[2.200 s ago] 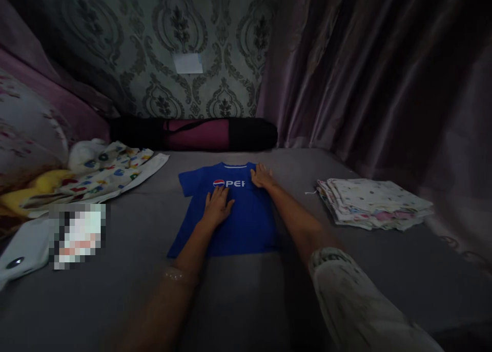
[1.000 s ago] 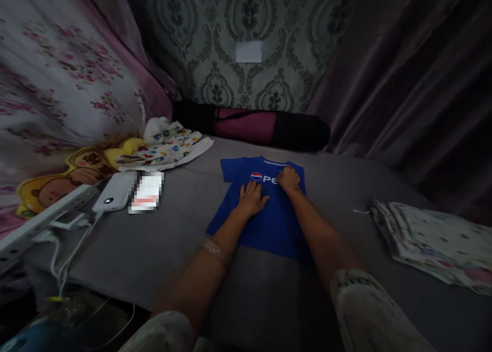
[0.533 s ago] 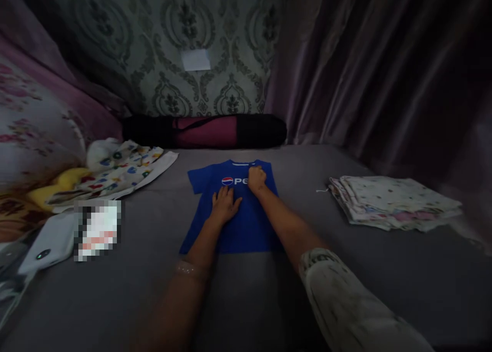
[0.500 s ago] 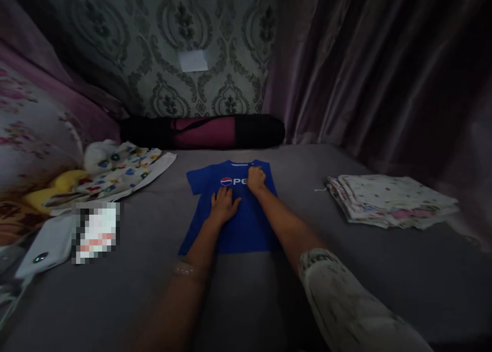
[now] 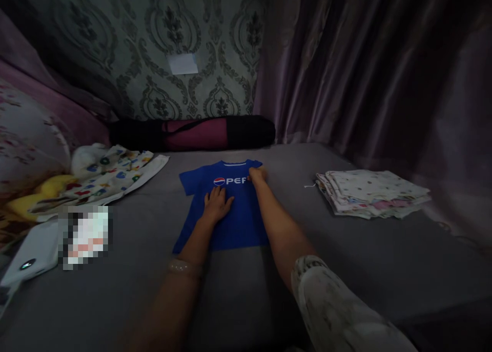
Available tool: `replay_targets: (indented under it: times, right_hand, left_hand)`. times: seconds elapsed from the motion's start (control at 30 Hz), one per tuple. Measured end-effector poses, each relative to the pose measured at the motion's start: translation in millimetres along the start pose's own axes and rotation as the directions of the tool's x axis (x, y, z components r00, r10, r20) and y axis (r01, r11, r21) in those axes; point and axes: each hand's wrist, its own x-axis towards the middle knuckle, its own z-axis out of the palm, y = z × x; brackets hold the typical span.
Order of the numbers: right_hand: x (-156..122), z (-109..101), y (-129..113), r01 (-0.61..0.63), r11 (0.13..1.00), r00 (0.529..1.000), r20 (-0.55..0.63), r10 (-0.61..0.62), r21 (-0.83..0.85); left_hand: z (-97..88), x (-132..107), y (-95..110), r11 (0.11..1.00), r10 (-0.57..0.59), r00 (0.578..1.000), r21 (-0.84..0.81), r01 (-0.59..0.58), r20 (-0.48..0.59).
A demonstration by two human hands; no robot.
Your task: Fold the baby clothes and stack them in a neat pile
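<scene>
Blue, white-lettered, short-sleeved T-shirt (image 5: 238, 224) spread on a smooth grey sheet (image 5: 407, 265), between both hands' reach.
From the left: a white rectangular device (image 5: 40, 244) with a round dark spot, a white cloth with multicoloured prints (image 5: 115, 177), the left hand (image 5: 217, 206) flat on the shirt's chest with fingers spread, the right hand (image 5: 258, 174) with bent fingers at its right shoulder, cloth grip impossible to tell, and well apart, a stack of folded, patterned whitish cloths (image 5: 376, 192).

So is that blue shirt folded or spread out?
Mostly spread out: the blue shirt shows its chest print, collar and one sleeve on the grey sheet. Around the right hand, I cannot tell.
</scene>
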Motion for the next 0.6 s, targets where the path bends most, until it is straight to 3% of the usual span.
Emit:
replay_targets:
  times: [0.3, 0.43, 0.6]
  right_hand:
    - [1, 10, -11, -0.249, 0.861, 0.965, 0.189, 0.182, 0.444]
    - [-2, 10, -10, -0.299, 0.818, 0.95, 0.234, 0.206, 0.492]
    - [3, -4, -6, -0.292, 0.858, 0.944, 0.271, 0.188, 0.422]
  left_hand:
    - [3.0, 2, -1, 1.0, -0.004, 1.0, 0.009, 0.004, -0.01]
    - [2.0, 1, -1, 1.0, 0.002, 1.0, 0.002, -0.002, -0.005]
    - [-0.8, -1, 1, 1.0, -0.009, 1.0, -0.017, 0.009, 0.004]
